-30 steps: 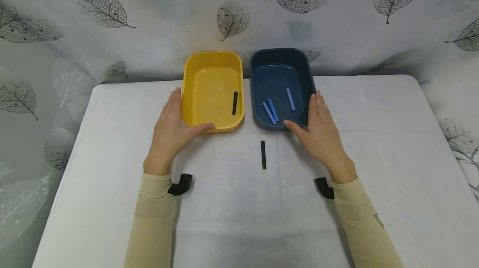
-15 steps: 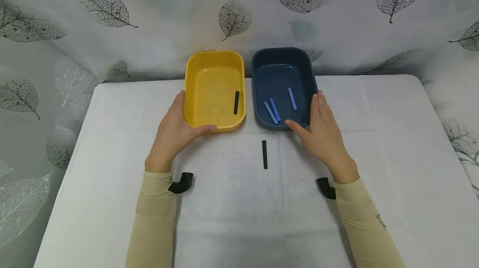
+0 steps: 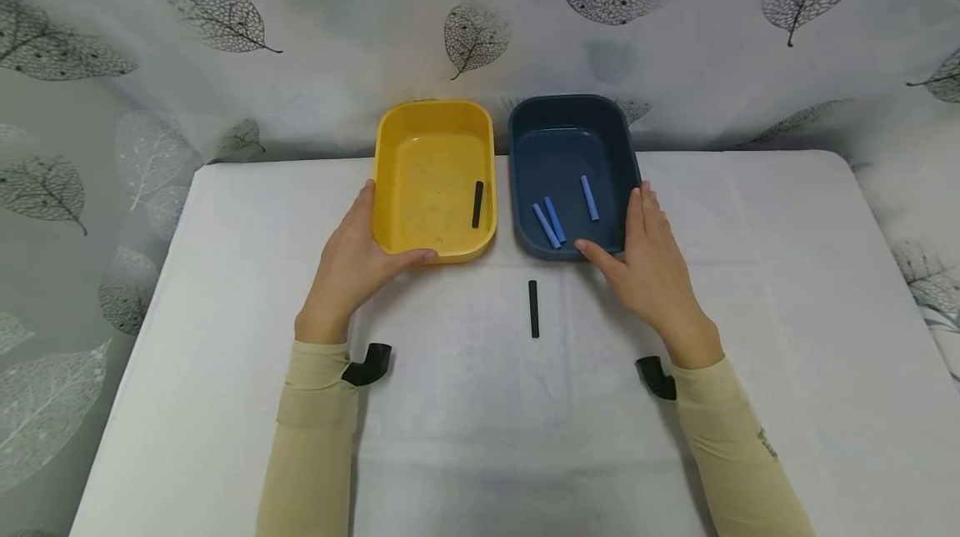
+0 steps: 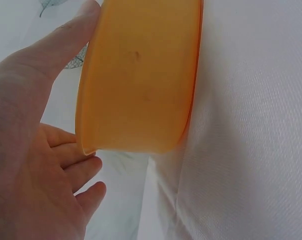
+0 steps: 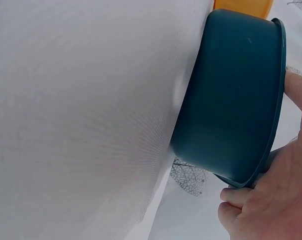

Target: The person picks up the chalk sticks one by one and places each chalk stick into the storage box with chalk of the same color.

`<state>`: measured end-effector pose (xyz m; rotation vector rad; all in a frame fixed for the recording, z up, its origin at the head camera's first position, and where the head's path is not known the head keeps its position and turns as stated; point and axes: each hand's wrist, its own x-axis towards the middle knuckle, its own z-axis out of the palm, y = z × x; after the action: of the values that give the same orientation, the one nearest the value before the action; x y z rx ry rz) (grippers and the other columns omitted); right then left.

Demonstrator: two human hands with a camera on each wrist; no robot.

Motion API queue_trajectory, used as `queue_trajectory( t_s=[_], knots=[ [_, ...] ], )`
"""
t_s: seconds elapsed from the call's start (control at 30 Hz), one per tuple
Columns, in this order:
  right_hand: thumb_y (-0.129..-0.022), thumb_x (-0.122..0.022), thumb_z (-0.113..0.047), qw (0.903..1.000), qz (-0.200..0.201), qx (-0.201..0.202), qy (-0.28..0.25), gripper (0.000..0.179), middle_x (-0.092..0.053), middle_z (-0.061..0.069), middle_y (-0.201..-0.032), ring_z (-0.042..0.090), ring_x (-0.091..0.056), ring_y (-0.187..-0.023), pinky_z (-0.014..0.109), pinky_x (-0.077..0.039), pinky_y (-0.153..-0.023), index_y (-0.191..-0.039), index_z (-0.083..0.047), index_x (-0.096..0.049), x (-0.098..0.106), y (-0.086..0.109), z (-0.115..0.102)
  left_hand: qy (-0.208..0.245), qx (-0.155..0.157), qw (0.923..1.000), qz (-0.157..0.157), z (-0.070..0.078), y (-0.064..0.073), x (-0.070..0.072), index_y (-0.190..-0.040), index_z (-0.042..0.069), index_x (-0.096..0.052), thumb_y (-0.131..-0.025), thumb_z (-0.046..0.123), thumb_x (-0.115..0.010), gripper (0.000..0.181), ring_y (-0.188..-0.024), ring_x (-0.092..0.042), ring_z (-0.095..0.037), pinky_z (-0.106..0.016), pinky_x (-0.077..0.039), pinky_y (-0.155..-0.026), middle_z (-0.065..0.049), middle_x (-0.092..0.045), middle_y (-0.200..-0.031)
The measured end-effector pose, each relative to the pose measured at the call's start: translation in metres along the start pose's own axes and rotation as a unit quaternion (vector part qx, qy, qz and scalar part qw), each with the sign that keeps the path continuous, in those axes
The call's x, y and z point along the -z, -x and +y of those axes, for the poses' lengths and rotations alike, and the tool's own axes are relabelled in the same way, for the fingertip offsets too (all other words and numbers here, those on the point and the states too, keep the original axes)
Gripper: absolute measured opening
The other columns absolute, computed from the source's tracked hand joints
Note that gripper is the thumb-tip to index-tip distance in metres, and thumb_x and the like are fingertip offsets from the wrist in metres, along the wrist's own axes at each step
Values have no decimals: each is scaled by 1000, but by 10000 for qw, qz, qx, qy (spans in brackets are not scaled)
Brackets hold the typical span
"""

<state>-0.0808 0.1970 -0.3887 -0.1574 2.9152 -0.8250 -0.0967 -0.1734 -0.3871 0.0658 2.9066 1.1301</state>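
My left hand (image 3: 351, 266) rests against the near left corner of a yellow plastic tray (image 3: 408, 220), thumb at the front rim and fingers along the left side. One short black stick (image 3: 477, 204) lies inside it. My right hand (image 3: 651, 270) touches the near right corner of a dark blue tray (image 3: 536, 170) in the same manner. That tray contains three blue sticks (image 3: 589, 198). Another black stick (image 3: 534, 308) lies on the cloth in front of the trays. In the left wrist view, the fingers (image 4: 86, 170) stand just past the yellow tray's corner, lightly bent.
Both trays stand side by side at the back of a table covered with white cloth (image 3: 465, 437), with a narrow gap between them. Behind the table hangs a leaf-patterned curtain (image 3: 337, 37). Black camera mounts (image 3: 369, 364) stick out from both sleeves.
The whole head view has drifted slightly to the right. The hands, trays and sticks keep their places relative to one another.
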Motion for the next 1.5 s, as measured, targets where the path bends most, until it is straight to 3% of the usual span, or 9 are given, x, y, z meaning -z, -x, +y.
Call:
queue_trajectory(
  t_s=[0.27,0.6,0.77,0.93,1.17,1.5],
  knots=[
    [-99,-52,-62,9999,90,42,-25,106,10,20,-170,39,2,-159,56,-6,-129,-160,5,4,0,0,1,-35,-9,10000,6,1,0,0,-163,16,-20,-68,61,-89,126,-122,-52,-28,-52,-47,-107,-8,-47,-152],
    [-99,-53,-62,9999,93,17,-85,107,10,20,-170,39,2,-159,58,-7,-129,-160,5,4,-2,1,2,-194,99,9996,-154,-1,2,0,-165,18,-14,-70,66,-84,128,-135,-48,-29,-55,-43,-114,-8,-36,-163],
    [-99,-53,-62,9998,112,-32,-148,107,11,18,-171,38,3,-160,58,-6,-129,-160,4,4,-2,2,1,-713,135,9966,-395,-2,3,0,-166,15,-1,-73,79,-73,133,-156,-27,-32,-55,-31,-124,-8,-15,-172],
    [-99,-52,-63,9997,175,0,-198,106,14,14,-171,34,6,-160,56,-4,-130,-161,-1,8,2,5,-2,-961,192,9934,-604,-1,4,2,-164,15,5,-75,85,-64,133,-159,-18,-34,-55,-25,-126,-9,-5,-173],
    [-98,-61,-56,9983,191,481,-266,107,10,12,-172,34,1,-160,58,-9,-128,-162,-2,5,4,22,-19,-988,186,9925,-700,1,3,2,-164,15,8,-78,82,-64,131,-159,-16,-34,-54,-24,-126,-9,-3,-173],
    [-95,-70,-48,9937,-226,1096,-75,105,0,8,-173,31,-8,-161,57,-20,-127,-164,-5,-3,-8,45,-44,-969,233,9924,-715,2,3,3,-163,15,10,-77,82,-65,132,-159,-17,-34,-55,-25,-126,-8,-3,-173]
  ],
)
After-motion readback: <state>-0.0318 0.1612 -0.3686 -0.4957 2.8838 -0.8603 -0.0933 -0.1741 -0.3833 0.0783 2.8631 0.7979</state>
